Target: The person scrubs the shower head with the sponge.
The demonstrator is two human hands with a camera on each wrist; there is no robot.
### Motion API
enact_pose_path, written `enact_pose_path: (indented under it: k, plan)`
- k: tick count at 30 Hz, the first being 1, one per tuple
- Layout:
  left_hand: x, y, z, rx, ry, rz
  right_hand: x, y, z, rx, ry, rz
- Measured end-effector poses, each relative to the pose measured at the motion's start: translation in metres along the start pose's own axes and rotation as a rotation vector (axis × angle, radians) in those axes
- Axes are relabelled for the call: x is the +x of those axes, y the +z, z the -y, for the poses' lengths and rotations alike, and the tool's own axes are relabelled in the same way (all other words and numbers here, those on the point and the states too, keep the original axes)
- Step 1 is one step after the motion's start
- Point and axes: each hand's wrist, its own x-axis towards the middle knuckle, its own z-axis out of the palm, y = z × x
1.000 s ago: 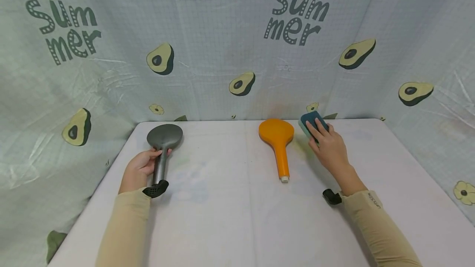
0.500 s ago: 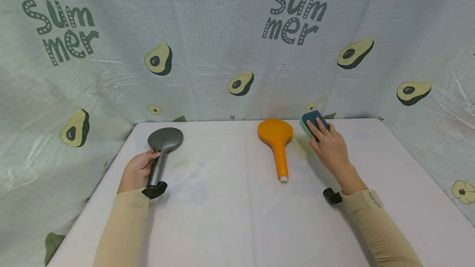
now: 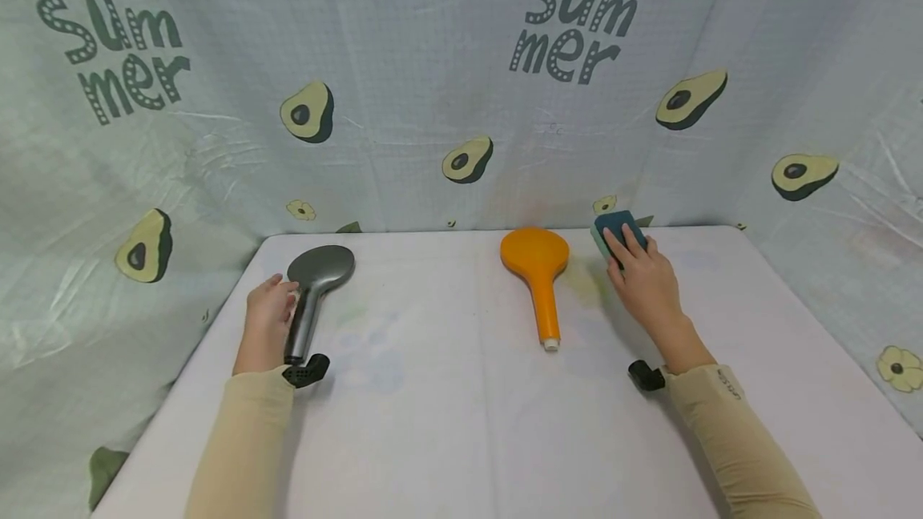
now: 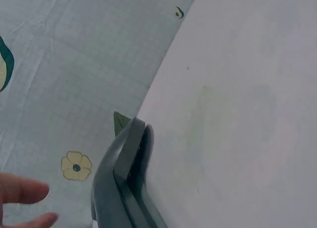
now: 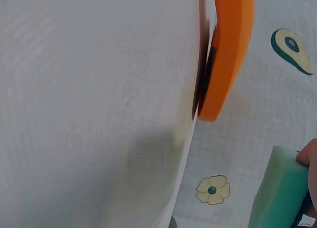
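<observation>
A grey shower head (image 3: 320,267) lies face down on the left part of the table, its handle pointing toward the person. Just left of that handle is my left hand (image 3: 267,315), fingers loosely bent and holding nothing. The left wrist view shows a gap between its fingertips (image 4: 27,188) and the grey shower head (image 4: 111,188). Over the back right of the table, my right hand (image 3: 645,287) grips a sponge (image 3: 614,222), dark blue-green on top with a paler green layer (image 5: 280,188) beneath. Left of the sponge lies an orange shower head (image 3: 535,251) with a white threaded end.
A white cloth covers the table (image 3: 433,423). Behind and beside it hangs a pale curtain (image 3: 397,102) printed with avocados and lettering. Black wrist cameras (image 3: 306,371) sit at both cuffs, the left one close to the grey handle's end.
My left hand has let go of the grey shower head's handle and drawn off to the left. My right hand has shifted slightly right with the sponge. The orange shower head stays put.
</observation>
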Motion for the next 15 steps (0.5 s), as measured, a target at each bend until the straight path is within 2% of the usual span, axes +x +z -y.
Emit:
enact_pose_path:
  k: [4, 6, 9, 15]
  plan:
    - [-0.016, 0.012, -0.014, -0.150, 0.151, -0.217, 0.002, -0.001, -0.002, -0.005, -0.007, -0.026]
    - [-0.022, 0.019, -0.019, -0.196, 0.215, -0.248, 0.003, -0.001, -0.003, -0.016, 0.000, -0.026]
    - [-0.034, 0.034, -0.026, -0.220, 0.221, -0.178, 0.003, -0.001, -0.005, -0.030, 0.021, -0.014]
    - [-0.053, 0.068, -0.031, -0.245, 0.111, 0.072, 0.001, -0.001, -0.008, -0.017, 0.040, -0.004]
